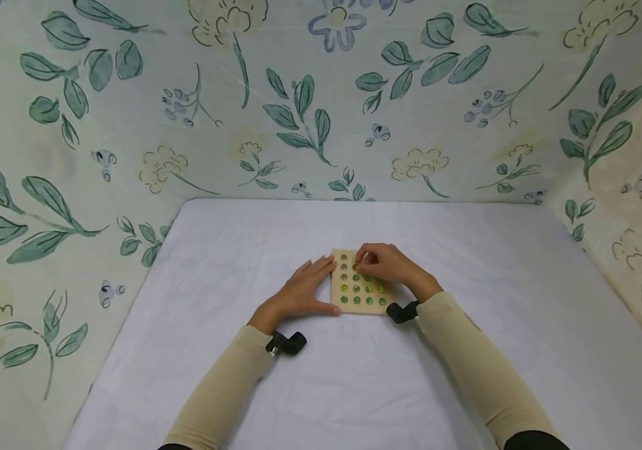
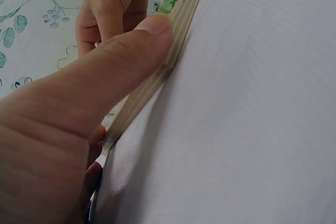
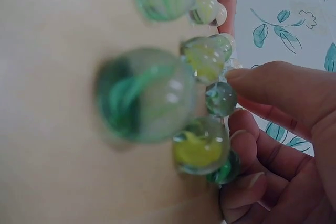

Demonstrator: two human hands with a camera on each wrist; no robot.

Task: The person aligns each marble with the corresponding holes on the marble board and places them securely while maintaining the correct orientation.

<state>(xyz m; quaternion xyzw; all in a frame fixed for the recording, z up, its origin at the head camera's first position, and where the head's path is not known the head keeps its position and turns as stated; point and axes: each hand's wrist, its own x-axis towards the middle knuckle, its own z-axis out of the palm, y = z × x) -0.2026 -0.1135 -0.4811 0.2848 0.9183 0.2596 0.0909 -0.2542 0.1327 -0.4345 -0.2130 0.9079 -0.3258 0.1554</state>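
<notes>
On smooth white cloth (image 1: 354, 375), hands: left (image 1: 304, 290) flat against square plywood board (image 1: 361, 306), right (image 1: 388, 265) pinching glass marble (image 3: 220, 98).

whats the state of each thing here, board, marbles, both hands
wooden board: flat on the white table cover, some holes filled, some in the far rows empty
marbles: green and yellow glass, seated in the board's holes
left hand: fingers straight, thumb pressed to the board's edge, steadying it
right hand: over the board, fingertips curled round a small marble
</notes>
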